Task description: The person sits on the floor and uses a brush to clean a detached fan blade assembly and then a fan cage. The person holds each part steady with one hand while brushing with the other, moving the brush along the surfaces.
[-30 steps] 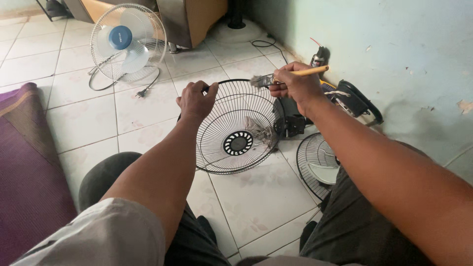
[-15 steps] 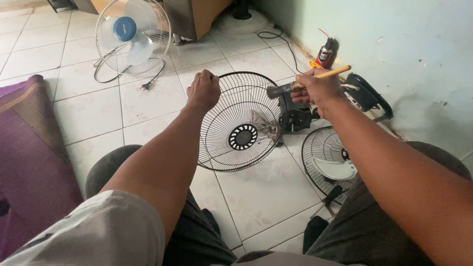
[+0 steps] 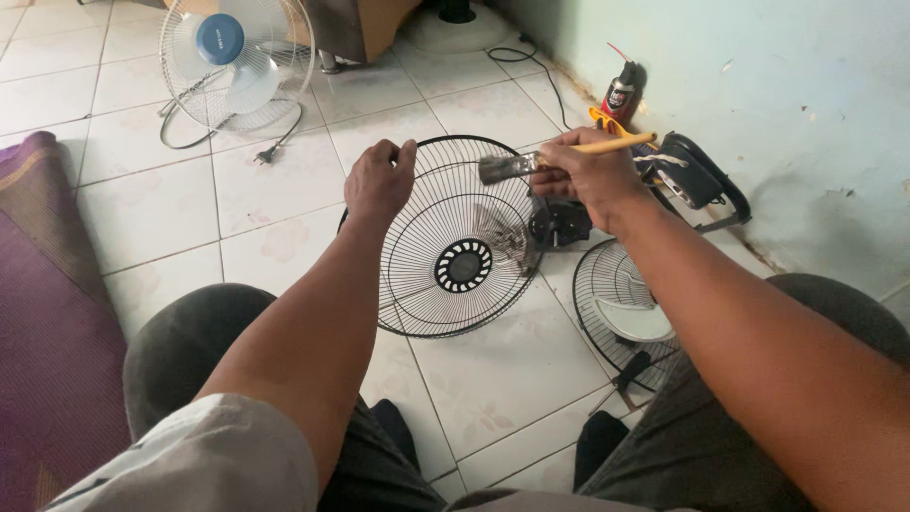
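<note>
A black wire fan guard (image 3: 455, 256) stands tilted on the tiled floor in front of me. My left hand (image 3: 377, 180) grips its upper rim. My right hand (image 3: 588, 175) holds a paintbrush (image 3: 531, 163) with a yellow wooden handle, its dusty bristles against the top wires of the guard. A dark fan motor (image 3: 561, 223) sits just behind the guard, under my right hand.
A second guard with a white blade (image 3: 621, 313) lies by my right knee. A spray can (image 3: 621, 95) and a black fan base (image 3: 697, 180) stand by the wall. A white fan (image 3: 227, 62) with its cord is at the back left. A purple mat (image 3: 43, 313) lies left.
The brush has swept a little left and down along the guard's top wires. My left hand keeps its hold on the rim, and the view has shifted slightly.
</note>
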